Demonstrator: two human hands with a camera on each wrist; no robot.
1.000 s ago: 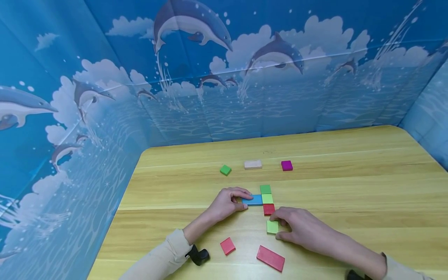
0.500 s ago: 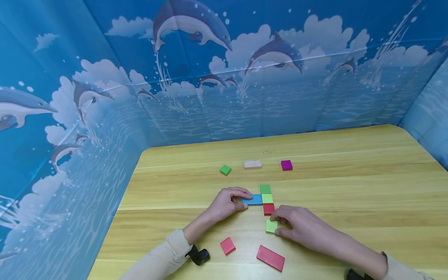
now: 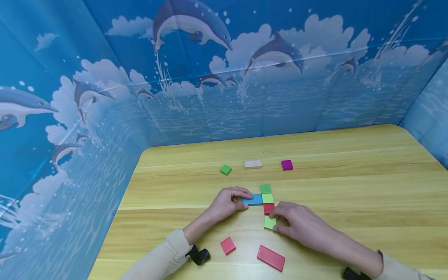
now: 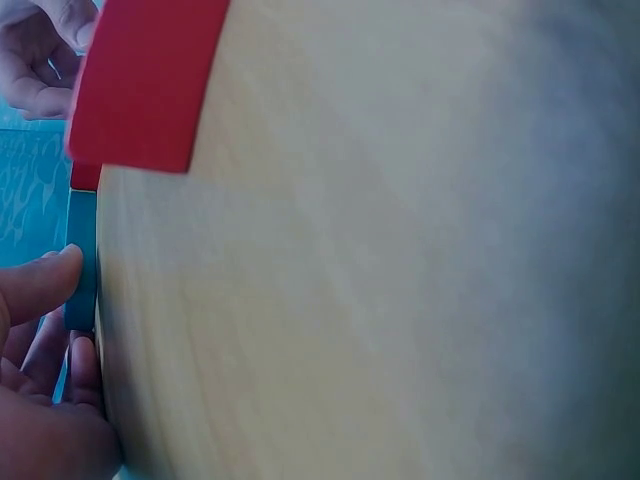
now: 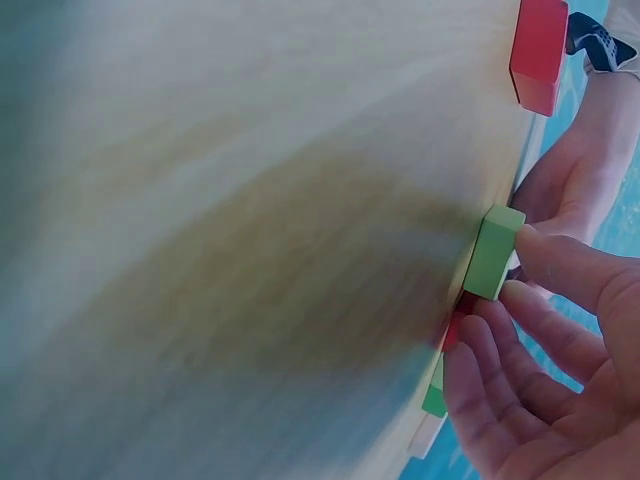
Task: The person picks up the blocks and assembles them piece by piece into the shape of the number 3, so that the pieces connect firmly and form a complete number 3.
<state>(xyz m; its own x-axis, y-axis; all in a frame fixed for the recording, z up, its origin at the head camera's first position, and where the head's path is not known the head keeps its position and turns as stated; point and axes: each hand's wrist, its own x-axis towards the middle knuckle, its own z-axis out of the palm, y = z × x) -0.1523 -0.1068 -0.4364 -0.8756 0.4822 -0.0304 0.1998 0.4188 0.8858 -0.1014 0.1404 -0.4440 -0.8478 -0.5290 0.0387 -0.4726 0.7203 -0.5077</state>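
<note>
My left hand (image 3: 224, 204) grips the left end of a flat blue block (image 3: 254, 200), thumb on its near side and fingers over the far side. The blue block's right end meets a column made of a green block (image 3: 265, 189), a light green block (image 3: 267, 198) and a red block (image 3: 268, 209). At the near end of that column, thumb and fingers of my right hand (image 3: 297, 222) pinch a second light green block (image 3: 269, 223). Its far edge lies right at the red block. In the right wrist view, the pinched light green block (image 5: 492, 252) shows between thumb and fingertips.
Toward the person lie a pinkish-red square block (image 3: 228, 245) and a longer red block (image 3: 271, 258). Farther back are a green block (image 3: 225, 170), a pale block (image 3: 253, 164) and a purple block (image 3: 287, 165). A dolphin-printed curtain (image 3: 238, 112) surrounds the wooden table (image 3: 350, 175).
My right hand has slid the pinched light green block away from the person and slightly left, closing the gap to the red block. My left hand stays on the blue block.
</note>
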